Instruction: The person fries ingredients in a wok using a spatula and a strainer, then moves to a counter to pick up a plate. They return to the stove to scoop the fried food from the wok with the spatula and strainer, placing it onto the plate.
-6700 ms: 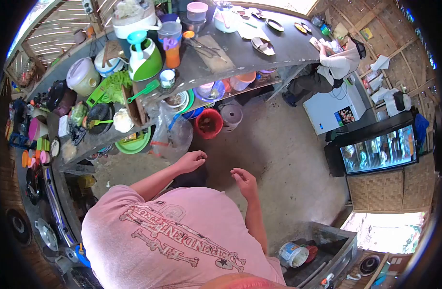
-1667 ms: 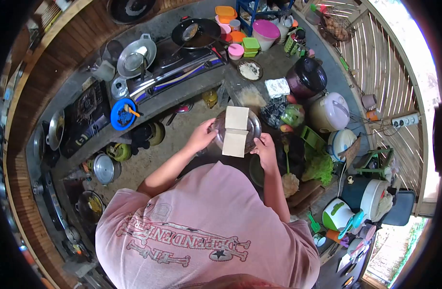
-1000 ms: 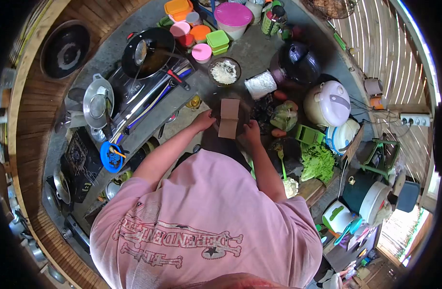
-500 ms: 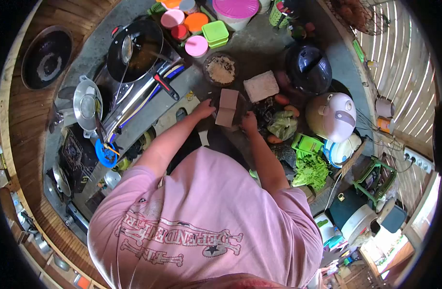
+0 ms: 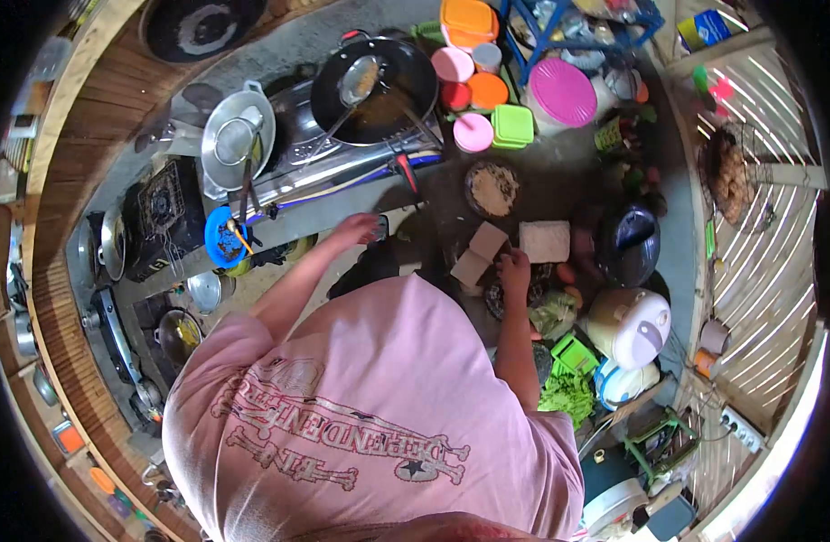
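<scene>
My left hand (image 5: 356, 229) reaches out to the left, beside a small grey rounded thing (image 5: 381, 228) near the counter edge. Its fingers look stretched out, and I make out nothing in them. My right hand (image 5: 514, 264) has its fingers curled, close against the right edge of two flat brownish slabs (image 5: 480, 254). What it grips, if anything, is hidden. The slabs lie end to end at a tilt, with a line between them. A pale rectangular block (image 5: 545, 242) sits just right of them. Behind is a round bowl (image 5: 492, 189) of crumbly tan food.
A black wok (image 5: 374, 90) with a strainer stands on the stove, its red-handled tool (image 5: 406, 172) jutting out. Lidded tubs (image 5: 512, 126) are at the back. A rice cooker (image 5: 627, 327), a dark glossy container (image 5: 629, 244) and leafy greens (image 5: 567, 395) are at the right.
My left hand has left the slabs and moved left. My right hand stays at their right side. The slabs now lie tilted rather than upright in view. The camera view has shifted and turned.
</scene>
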The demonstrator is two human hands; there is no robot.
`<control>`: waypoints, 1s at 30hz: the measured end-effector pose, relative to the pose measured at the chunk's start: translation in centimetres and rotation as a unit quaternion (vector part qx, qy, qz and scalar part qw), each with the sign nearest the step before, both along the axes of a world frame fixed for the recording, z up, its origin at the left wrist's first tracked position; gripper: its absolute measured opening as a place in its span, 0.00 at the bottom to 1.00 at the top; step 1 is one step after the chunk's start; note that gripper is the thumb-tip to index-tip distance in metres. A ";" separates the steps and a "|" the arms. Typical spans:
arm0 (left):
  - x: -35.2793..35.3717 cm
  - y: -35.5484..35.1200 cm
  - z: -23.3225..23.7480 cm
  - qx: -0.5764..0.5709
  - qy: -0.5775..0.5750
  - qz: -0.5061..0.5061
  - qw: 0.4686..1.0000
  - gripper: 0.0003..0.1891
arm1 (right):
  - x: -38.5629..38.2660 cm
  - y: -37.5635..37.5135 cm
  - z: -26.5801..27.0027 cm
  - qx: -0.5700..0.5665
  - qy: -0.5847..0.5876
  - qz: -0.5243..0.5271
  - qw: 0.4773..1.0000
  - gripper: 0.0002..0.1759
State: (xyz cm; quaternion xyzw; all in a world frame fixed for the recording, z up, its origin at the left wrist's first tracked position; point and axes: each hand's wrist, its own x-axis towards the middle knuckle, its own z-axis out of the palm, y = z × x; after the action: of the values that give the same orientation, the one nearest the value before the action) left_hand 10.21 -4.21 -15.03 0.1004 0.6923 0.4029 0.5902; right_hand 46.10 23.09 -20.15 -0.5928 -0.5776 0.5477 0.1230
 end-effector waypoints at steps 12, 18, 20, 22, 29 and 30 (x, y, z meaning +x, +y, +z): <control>-15.1 -2.3 7.2 0.110 -0.148 0.230 0.955 0.32 | -26.4 2.4 16.6 0.343 -0.029 0.255 0.904 0.19; -17.6 0.2 7.6 0.103 -0.232 0.170 0.952 0.29 | -31.6 2.4 14.6 0.339 -0.097 0.303 0.885 0.28; -18.3 0.3 7.2 0.099 -0.232 0.160 0.954 0.26 | -32.5 2.1 14.4 0.315 -0.132 0.337 0.877 0.27; -19.0 0.3 6.4 0.107 -0.225 0.120 0.961 0.23 | -33.5 1.9 13.7 0.315 -0.141 0.341 0.875 0.24; -18.7 0.7 6.6 0.128 -0.189 0.164 0.960 0.13 | -35.0 -1.2 15.2 0.395 -0.131 0.333 0.846 0.19; -18.8 0.7 6.3 0.128 -0.190 0.159 0.960 0.13 | -35.1 -1.3 15.6 0.390 -0.137 0.330 0.849 0.18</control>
State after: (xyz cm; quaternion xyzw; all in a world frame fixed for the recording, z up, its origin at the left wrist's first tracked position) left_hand -8.56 -3.55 -8.77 -0.0151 0.5169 0.5885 0.6215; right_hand 11.00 21.76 -4.56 -0.3399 -0.9161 0.1986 0.0757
